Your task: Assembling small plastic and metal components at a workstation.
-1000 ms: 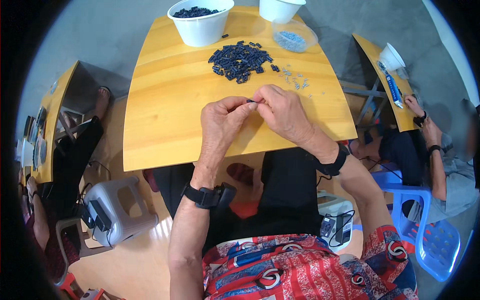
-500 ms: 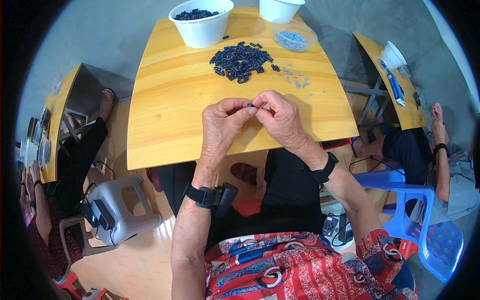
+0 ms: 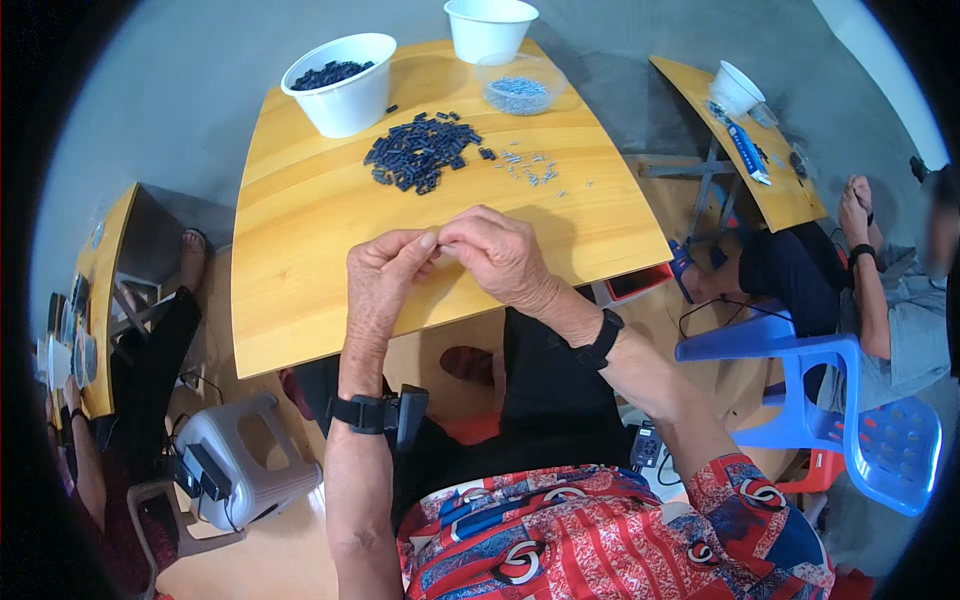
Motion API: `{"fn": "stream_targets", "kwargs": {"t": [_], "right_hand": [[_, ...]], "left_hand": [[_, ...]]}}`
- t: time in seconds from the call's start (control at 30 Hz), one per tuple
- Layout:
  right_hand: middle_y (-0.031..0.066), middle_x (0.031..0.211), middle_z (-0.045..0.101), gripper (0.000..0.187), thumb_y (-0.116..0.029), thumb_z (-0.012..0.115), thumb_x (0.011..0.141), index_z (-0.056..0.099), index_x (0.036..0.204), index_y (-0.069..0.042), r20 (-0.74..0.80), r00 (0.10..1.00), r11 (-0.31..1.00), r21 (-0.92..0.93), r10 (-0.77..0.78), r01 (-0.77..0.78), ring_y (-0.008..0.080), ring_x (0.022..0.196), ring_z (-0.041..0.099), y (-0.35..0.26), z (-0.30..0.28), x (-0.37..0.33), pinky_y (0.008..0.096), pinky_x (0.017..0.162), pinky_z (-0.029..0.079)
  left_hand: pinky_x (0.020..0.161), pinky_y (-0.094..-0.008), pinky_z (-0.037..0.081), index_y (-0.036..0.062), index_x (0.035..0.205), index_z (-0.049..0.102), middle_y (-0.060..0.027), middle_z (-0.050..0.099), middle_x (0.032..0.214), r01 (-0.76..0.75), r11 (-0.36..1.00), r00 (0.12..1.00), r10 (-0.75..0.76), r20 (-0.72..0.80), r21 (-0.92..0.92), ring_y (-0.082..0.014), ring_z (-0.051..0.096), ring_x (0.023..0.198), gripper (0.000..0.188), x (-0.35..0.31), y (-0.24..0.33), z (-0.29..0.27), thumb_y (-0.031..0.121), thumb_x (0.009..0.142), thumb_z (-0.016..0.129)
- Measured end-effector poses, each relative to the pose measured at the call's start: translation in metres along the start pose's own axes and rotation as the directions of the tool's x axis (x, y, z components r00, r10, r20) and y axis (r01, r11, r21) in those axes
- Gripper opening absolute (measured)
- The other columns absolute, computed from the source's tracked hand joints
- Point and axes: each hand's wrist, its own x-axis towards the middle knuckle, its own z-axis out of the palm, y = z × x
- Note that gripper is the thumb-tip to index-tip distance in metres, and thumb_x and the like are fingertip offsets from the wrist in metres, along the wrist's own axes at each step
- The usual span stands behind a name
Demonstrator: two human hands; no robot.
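My left hand (image 3: 380,275) and my right hand (image 3: 500,258) meet above the near part of the wooden table (image 3: 300,290). Thumbs and forefingers pinch together at the fingertips. Between them only a sliver of a small black plastic piece (image 3: 439,249) shows; the left fingers hold it. Whatever the right fingers pinch is too small and covered to make out. Beyond my hands lies a pile of short black plastic pieces (image 3: 420,150). To its right, small silver screws (image 3: 540,170) are scattered loose on the wood.
At the back stand a white tub (image 3: 345,105) of black pieces, a second white tub (image 3: 490,35) and a clear bowl (image 3: 520,92) of screws. People sit at side tables left and right. A blue plastic chair (image 3: 850,420) and grey stool (image 3: 235,450) flank me.
The view has shifted, so table and hands appear further left. The black piece, plainer to see before, is now mostly covered by my fingers, which remain pinched together.
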Motion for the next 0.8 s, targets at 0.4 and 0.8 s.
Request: {"fn": "stream_targets", "kwargs": {"t": [0.4,0.8], "right_hand": [[0.0081,0.073,0.061,0.009,0.0,0.067,0.076,0.064,0.083,-0.004,-0.041,0.999,1.0,0.02,0.018,-0.018,0.0226,0.067,0.061,0.002,-0.002,-0.001,0.0301,0.058,0.048],[0.0098,0.076,0.065,0.006,-0.006,0.066,0.081,0.066,0.084,-0.001,-0.205,0.973,0.961,-0.227,0.111,-0.157,0.0191,0.068,0.063,0.021,-0.069,-0.006,0.0283,0.061,0.048]], "left_hand": [[0.064,-0.0222,0.051,-0.0008,0.094,0.069,-0.0075,0.069,0.082,0.018,0.998,0.998,-0.013,0.067,-0.068,-0.0108,0.062,0.069,0.013,0.002,-0.006,-0.007,0.006,0.083,0.069],[0.063,-0.0224,0.05,-0.0012,0.091,0.071,-0.006,0.068,0.076,-0.044,0.996,0.998,0.04,0.056,0.077,-0.0098,0.06,0.065,0.012,-0.001,-0.011,-0.003,0.007,0.083,0.07]]}}
